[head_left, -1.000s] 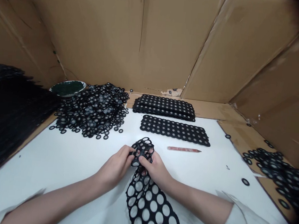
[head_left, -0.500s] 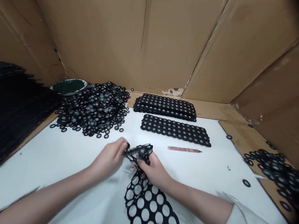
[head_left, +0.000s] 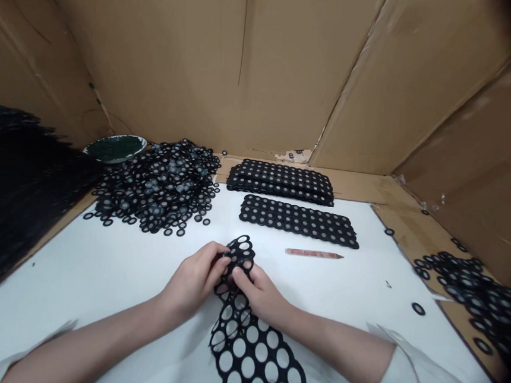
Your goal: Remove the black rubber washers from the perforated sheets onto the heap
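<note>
A black rubber sheet with rows of round holes [head_left: 256, 349] hangs down toward the front edge of the view, its upper end bunched between my hands. My left hand [head_left: 197, 276] pinches the bunched end from the left, thumb against fingers. From the right, my right hand [head_left: 262, 290] grips the same end with its thumb on top. Thin black strands run along the sheet's left side. Beyond the hands lies a flat perforated black strip [head_left: 300, 221], and behind it a stack of similar strips [head_left: 282, 182].
A heap of black rings [head_left: 157, 186] stands at the back left beside a dish of dark green stuff [head_left: 115, 148]. A red pencil-like tool [head_left: 314, 254] lies right of the hands. More rings [head_left: 471, 288] are piled at right; a dark stack [head_left: 17, 206] fills the left. Cardboard walls [head_left: 183, 48] surround the white table.
My left hand has come in to the right, closer to my right hand, and now holds the sheet's bunched end. The strands that were stretched between the hands have slackened.
</note>
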`<state>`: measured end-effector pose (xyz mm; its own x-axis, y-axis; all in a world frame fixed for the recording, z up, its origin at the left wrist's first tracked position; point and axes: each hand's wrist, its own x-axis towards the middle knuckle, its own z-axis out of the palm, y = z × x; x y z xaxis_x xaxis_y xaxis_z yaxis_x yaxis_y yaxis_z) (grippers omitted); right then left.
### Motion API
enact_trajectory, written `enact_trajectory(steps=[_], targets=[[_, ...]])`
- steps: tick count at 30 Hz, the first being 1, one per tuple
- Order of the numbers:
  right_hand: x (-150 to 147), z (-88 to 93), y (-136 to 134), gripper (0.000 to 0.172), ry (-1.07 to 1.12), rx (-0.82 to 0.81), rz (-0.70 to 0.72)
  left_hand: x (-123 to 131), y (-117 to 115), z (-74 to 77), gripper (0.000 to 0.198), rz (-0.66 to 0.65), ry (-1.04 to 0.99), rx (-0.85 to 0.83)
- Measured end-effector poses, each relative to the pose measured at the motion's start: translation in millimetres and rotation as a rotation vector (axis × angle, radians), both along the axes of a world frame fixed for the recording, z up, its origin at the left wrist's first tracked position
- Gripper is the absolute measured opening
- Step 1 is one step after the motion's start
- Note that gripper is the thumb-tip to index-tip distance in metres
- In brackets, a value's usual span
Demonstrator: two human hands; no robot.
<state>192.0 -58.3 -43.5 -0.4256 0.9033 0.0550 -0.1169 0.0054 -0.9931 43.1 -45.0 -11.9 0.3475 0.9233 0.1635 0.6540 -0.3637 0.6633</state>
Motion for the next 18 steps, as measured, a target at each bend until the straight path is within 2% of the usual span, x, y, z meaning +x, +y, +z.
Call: enact_trajectory(steps=[5, 9, 13, 18], targets=[[0, -2.3, -1, 0.024, -0.045, -0.001, 0.056, 1, 0, -1.3, 0.017, 0.046, -0.005, -0.016], [1, -1.2, 1, 0.023, -0.086, 0.024, 0.052, 0, -1, -6.3, 0.017, -0.028, 0.064, 0.081], [2, 0.8, 1, 0.023, -0.075, 0.041, 0.080, -1, -2, -9.9, 0.019, -0.125, 0.124, 0.090], [3, 0.0, 1, 0.021, -0.145, 0.096, 0.013, 0, -3, -12.1, 0.021, -0.133, 0.130, 0.072]])
